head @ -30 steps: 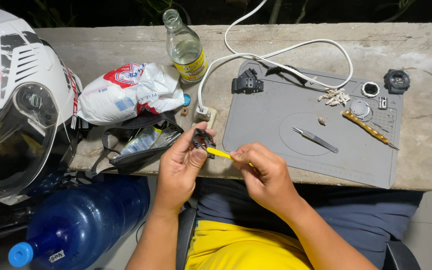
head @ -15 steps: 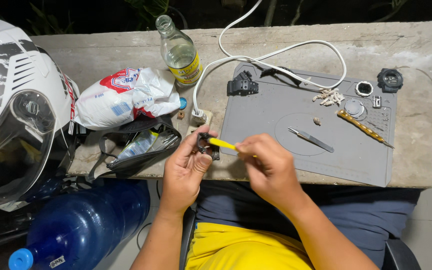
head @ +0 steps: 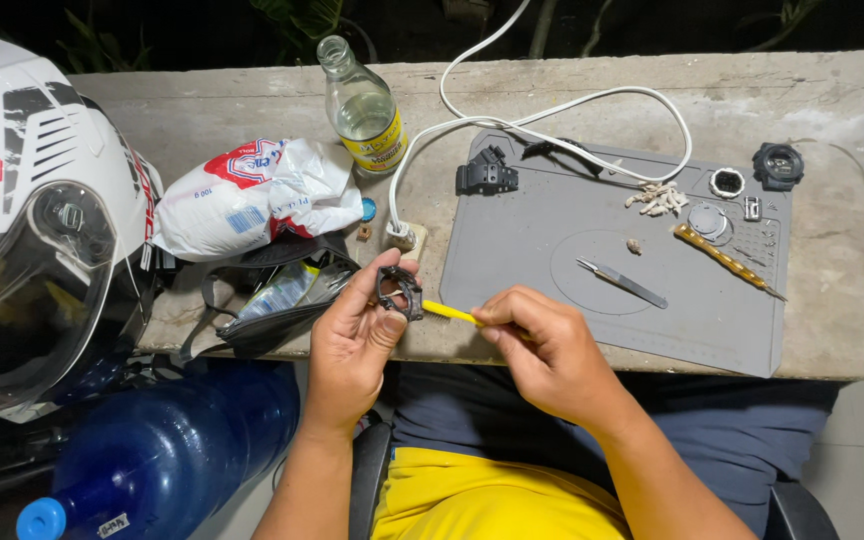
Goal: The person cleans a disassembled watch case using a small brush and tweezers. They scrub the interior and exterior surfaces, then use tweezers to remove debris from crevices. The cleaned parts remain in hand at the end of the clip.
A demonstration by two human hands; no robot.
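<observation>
The left hand [head: 357, 335] pinches a small black plastic watch frame [head: 399, 292], at nine o'clock of the grey rubber mat [head: 552, 300]. The right hand [head: 542, 350] grips a thin yellow tool [head: 449, 312], whose tip has stayed on the frame over the last second, so the work continues.

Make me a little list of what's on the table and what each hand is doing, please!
left hand: grips a small black frame part
right hand: holds a thin yellow tool, tip at the frame part
work mat: grey, lying on the concrete ledge
on the mat: tweezers, brown-handled screwdriver, small round parts
behind the mat: white cable, glass bottle
left side: white plastic bag, white helmet, blue water jug
</observation>
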